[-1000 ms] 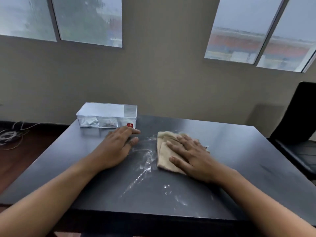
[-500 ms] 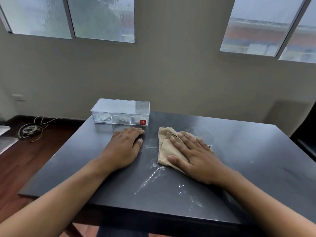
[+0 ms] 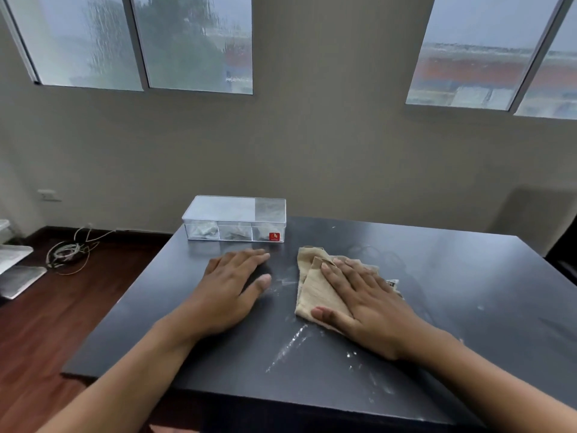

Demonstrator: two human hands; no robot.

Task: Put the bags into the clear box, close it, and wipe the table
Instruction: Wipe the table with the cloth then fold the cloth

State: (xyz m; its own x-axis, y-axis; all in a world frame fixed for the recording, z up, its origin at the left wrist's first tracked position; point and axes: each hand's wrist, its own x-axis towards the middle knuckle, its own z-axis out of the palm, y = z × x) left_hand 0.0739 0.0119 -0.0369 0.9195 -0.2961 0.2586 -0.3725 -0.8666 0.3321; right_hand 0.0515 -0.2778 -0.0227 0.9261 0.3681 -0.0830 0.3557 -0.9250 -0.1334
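At far left the shut clear box holds the bags. Our left hand lies flat and empty on the black table. Our right hand, spread flat, presses the soft, limp beige cloth; white streaks lie nearer us, nothing blocking.

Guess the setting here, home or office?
Hard to say; likely a plain spare room or small office. A dark table stands against a bare beige wall under frosted windows, with wood flooring and loose cables by the skirting.
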